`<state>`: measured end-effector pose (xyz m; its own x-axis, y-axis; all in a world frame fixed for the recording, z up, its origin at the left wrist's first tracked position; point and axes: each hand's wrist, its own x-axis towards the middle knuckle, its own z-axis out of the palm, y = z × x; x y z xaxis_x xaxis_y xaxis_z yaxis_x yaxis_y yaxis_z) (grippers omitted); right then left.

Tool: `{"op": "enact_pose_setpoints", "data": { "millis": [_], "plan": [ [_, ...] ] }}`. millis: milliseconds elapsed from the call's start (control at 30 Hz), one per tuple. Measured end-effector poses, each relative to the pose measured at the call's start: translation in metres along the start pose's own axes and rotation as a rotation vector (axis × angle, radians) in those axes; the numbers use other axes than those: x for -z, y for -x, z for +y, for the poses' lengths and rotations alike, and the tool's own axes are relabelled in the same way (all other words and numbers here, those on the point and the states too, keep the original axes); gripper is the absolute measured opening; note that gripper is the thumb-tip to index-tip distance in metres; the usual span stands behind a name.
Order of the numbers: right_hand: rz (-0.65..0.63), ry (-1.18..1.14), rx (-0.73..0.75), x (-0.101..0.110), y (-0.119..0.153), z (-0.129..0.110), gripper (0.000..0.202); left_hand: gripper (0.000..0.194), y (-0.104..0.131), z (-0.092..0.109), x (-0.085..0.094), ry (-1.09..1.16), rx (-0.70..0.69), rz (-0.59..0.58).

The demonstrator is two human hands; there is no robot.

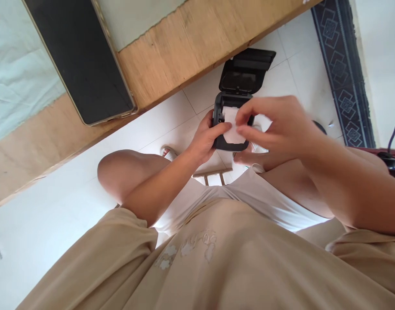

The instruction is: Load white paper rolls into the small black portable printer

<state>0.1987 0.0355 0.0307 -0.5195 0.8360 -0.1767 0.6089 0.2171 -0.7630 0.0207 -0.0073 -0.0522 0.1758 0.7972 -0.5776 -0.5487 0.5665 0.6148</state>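
A small black device (219, 142) with its lid (245, 71) swung up is held above my lap. My left hand (206, 137) grips its left side, the thumb resting on the white paper (230, 134) that lies over the open compartment. At the paper's right edge is my right hand (265, 127), thumb and index finger bent toward each other and slightly apart. Its other fingers are partly hidden below the device.
A wooden table edge (171, 56) runs diagonally across the top, bearing a large dark phone (79, 56) and pale cloth (16, 64). A black object with a cable (393, 160) is at the far right. White floor tiles (171, 112) show below.
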Motion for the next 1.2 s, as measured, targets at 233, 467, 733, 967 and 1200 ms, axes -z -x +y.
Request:
{"op": "enact_pose_setpoints", "data": {
  "millis": [233,467,733,967,1200],
  "plan": [
    [0.484,0.120,-0.213,0.030,-0.002,0.004,0.015,0.059,0.003,-0.001,0.004,-0.131,0.019,-0.075],
    [0.247,0.186,-0.131,0.027,-0.001,0.017,0.015,0.068,0.005,-0.002,0.002,-0.079,0.129,-0.022],
    [-0.006,0.070,-0.040,0.008,0.003,0.031,0.019,0.056,0.004,0.001,0.005,-0.052,0.020,-0.131],
    [0.063,-0.109,-0.200,0.007,-0.005,0.034,0.056,0.037,0.000,0.001,0.000,-0.035,0.045,-0.049],
    [-0.015,-0.026,-0.149,-0.003,-0.008,0.030,0.055,0.026,-0.003,0.002,0.008,-0.074,-0.053,-0.019]
  ]
}}
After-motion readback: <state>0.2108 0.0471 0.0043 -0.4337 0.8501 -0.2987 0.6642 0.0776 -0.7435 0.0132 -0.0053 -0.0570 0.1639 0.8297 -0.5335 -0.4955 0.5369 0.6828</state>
